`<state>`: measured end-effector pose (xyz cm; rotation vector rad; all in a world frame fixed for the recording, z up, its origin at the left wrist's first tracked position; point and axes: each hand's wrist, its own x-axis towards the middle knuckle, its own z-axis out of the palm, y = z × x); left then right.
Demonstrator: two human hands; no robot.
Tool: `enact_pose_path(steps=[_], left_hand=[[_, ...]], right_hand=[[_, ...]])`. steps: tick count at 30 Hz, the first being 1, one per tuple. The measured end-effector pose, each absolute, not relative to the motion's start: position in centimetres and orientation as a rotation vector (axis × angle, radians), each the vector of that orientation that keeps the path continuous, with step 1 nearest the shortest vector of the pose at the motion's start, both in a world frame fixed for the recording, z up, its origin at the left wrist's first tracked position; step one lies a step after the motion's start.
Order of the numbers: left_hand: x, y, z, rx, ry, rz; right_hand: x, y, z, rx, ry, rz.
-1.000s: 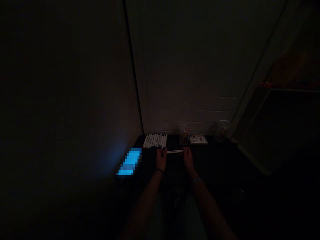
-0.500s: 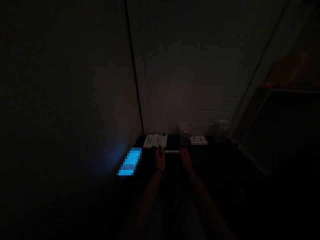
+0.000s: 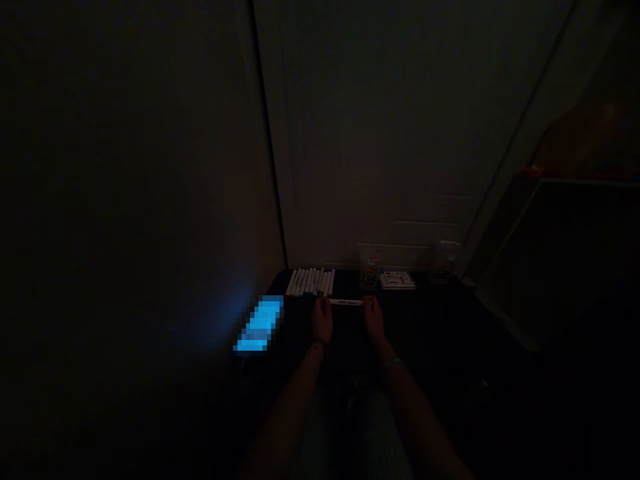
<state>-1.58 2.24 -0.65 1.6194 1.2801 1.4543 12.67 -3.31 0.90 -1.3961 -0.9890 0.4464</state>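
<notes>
In the dim head view, a white marker [image 3: 346,303] with dark print lies sideways between my two hands. My left hand [image 3: 322,319] is closed around its left end, and a small dark piece shows by those fingertips. Its right end is pinched in my right hand [image 3: 373,317]. Just beyond my left hand is a row of several white markers [image 3: 310,282], lying side by side on the dark table [image 3: 410,327]. Poor light hides the finer details of the fingers.
A glowing blue, pixelated screen [image 3: 260,325] lies at the table's left edge. Along the back stand a clear container [image 3: 369,270], a stack of flat white cases [image 3: 397,280] and another clear container [image 3: 445,261]. Behind them rises a wall [image 3: 380,147].
Both hands have shifted very slightly to the right with the marker, still gripping its two ends. The picture has become a little darker.
</notes>
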Motion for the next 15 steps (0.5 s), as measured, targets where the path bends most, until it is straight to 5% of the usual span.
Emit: enact_pose_path(steps=[15], left_hand=[[-1.63,1.78,-0.34,1.699,1.300,1.335]], right_hand=[[12.83,-3.27,0.56,-1.389,-0.980,0.435]])
